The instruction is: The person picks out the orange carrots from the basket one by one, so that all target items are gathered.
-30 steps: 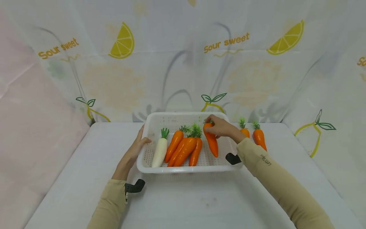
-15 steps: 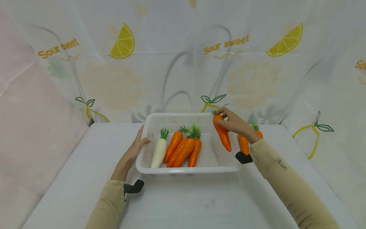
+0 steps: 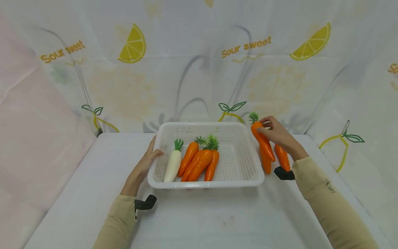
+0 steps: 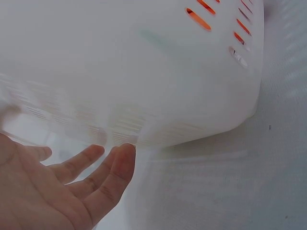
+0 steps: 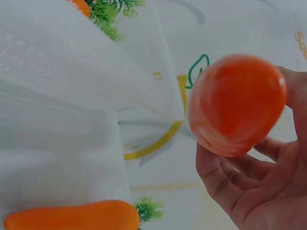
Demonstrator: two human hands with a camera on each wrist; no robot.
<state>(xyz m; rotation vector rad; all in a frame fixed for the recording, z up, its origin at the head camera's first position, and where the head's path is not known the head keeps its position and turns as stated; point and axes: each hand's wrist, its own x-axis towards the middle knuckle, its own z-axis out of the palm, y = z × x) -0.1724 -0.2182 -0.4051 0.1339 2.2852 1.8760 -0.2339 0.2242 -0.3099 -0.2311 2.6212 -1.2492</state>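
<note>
In the head view my right hand [image 3: 277, 134] pinches a carrot [image 3: 261, 138] by its thick end, just off the right side of a white plastic basket [image 3: 206, 185]. The carrot's green top points up and its tip hangs lower right; the right wrist view shows this carrot [image 5: 235, 105] nearly end-on between thumb and fingers. My left hand [image 3: 147, 162] holds the basket's left side, thumb over the rim and fingers outside against the wall. Inside the basket lie a white radish [image 3: 173, 166] and several carrots [image 3: 202, 164], grouped at the left and middle.
Right of the basket, two more carrots lie on the white table [image 3: 199, 221]: one [image 3: 265, 160] partly behind the held carrot, another [image 3: 282, 157] partly behind my right hand. A lemon-print cloth [image 3: 186, 69] stands behind the table.
My right hand has lifted the carrot out of the basket's right part and carried it rightward over the rim, to above the table carrots. The left hand and basket have stayed put.
</note>
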